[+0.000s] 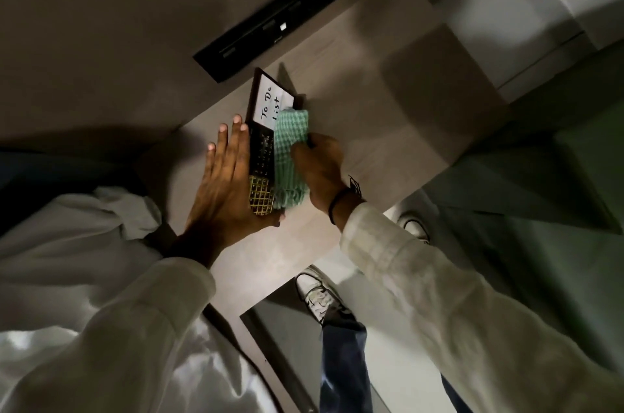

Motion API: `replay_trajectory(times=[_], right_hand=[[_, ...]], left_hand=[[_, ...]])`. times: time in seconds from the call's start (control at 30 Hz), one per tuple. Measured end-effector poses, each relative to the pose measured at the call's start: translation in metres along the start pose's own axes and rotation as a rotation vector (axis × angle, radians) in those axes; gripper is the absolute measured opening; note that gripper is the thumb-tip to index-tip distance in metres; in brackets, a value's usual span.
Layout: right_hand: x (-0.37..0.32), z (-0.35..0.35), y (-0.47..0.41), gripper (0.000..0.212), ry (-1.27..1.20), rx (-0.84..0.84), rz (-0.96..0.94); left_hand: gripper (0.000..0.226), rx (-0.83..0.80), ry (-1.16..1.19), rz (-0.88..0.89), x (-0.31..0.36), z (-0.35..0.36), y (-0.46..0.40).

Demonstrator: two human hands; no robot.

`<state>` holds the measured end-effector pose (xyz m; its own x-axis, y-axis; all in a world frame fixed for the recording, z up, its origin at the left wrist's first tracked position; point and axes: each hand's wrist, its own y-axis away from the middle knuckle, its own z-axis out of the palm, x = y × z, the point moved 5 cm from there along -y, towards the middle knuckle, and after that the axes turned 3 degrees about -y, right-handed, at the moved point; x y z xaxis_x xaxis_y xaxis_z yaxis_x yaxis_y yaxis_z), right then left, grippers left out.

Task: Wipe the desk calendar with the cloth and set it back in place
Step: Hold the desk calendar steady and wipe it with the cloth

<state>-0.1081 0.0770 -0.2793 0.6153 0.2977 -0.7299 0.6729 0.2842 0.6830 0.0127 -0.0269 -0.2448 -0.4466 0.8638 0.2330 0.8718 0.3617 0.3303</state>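
The desk calendar [261, 142] is a dark board with a white "To Do List" panel at its far end and a gold grid at its near end. It stands over the grey desk [388, 128]. My left hand [226, 186] holds it from the left side, fingers stretched along its edge and thumb under the near end. My right hand [319, 169] grips a green waffle-weave cloth [290, 155] and presses it against the calendar's right half. The cloth hides that side of the board.
A black panel with slots [273, 20] is set in the wall behind the desk. White cabinets [526, 7] stand at the far right. My shoes [317, 291] and jeans show on the floor below the desk edge.
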Motion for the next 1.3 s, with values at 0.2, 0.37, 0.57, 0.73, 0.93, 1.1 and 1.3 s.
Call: replay_trajectory(times=[0.2,0.37,0.57,0.73,0.93,1.1,1.3], right_hand=[[0.007,-0.007,-0.005,0.008,0.159,0.077,-0.106],[-0.001,-0.015,-0.008,0.024,0.335,0.262,-0.283],[0.015,0.021,-0.008,0.010,0.196,0.071,-0.112],[0.021,0.025,-0.005,0.017,0.026,-0.074,-0.084],[0.023,0.013,-0.015,0.015,0.087,-0.022,-0.090],[0.016,0.027,-0.006,0.016,0.079,-0.008,-0.202],[0.018,0.015,-0.019,0.015,0.095,0.026,-0.158]], left_hand=[[0.160,0.027,0.011,0.021,-0.001,-0.001,0.001],[0.156,0.049,0.017,0.030,-0.002,-0.001,0.000],[0.157,0.045,-0.013,0.009,-0.005,0.001,0.000],[0.157,0.057,-0.003,0.004,-0.006,0.003,-0.001],[0.156,0.076,-0.022,0.024,-0.006,0.004,-0.001],[0.159,0.069,-0.012,0.023,-0.010,0.006,-0.004],[0.156,0.103,-0.017,0.033,-0.009,0.008,-0.003]])
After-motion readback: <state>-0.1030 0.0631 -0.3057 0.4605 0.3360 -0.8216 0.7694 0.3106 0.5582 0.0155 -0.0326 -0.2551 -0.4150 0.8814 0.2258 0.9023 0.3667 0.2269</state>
